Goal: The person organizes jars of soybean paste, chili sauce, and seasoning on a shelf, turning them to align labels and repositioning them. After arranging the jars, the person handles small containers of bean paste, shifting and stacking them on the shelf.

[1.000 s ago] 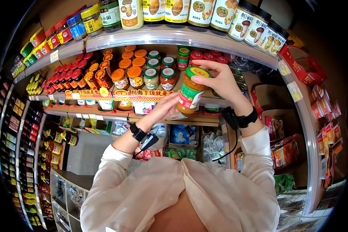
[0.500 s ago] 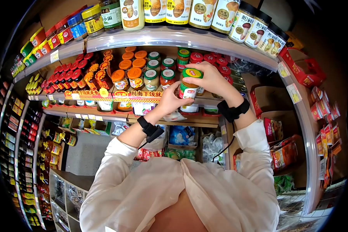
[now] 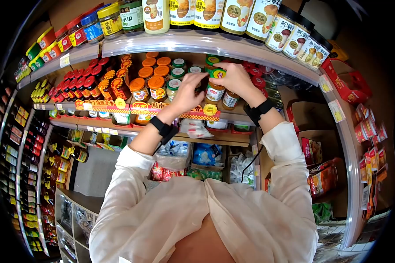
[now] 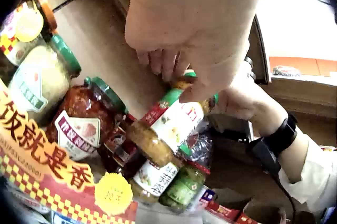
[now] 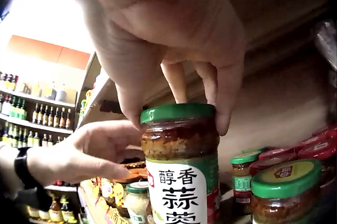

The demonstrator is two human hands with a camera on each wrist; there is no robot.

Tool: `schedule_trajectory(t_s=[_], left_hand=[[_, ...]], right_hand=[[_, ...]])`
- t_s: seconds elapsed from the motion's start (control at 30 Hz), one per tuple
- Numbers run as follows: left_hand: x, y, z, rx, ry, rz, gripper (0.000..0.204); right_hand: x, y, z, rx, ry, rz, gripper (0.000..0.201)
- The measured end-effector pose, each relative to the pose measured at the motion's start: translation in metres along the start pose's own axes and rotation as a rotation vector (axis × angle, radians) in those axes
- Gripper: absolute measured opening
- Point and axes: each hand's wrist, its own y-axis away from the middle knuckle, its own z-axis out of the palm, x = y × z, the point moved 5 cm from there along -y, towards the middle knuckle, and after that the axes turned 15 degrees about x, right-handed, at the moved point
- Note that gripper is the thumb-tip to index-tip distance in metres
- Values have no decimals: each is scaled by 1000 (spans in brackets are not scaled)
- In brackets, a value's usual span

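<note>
The right hand [image 3: 238,83] is gripping a green-lidded jar [image 3: 214,93] by its lid at the front of the shelf [image 3: 238,116]; the step appears to be positioning it there, and the next move seems to be calling for a level, settled base before release. The left hand [image 3: 189,93] is hovering beside it, fingers loosely curved, apparently holding nothing. The jar is containing brownish, chunky sauce, while a red-sauce jar [image 4: 88,105] and a pale-filled jar [image 4: 45,71] are standing nearby.

Orange-lidded jars [image 3: 139,90] beside green-lidded jars [image 3: 173,90]; black-lidded, mushroom-labelled jars [image 3: 281,36] on upper shelf [image 3: 197,43]; red carton [image 3: 349,90] at right; yellow-labelled bottles [image 3: 58,163], lower left.
</note>
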Motion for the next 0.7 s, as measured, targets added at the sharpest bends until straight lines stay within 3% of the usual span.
schedule_trajectory(t_s=[0.1,0.3,0.7], left_hand=[[-3,-13,-2,-53,-69,134,63],[-15,-16,9,-176,-180,139,56],[-39,-8,25,-249,-225,117,59]], right_hand=[[5,-5,14,34,22,-21,61],[17,-3,38,5,96,-10,58],[36,-1,62,-58,219,27,52]])
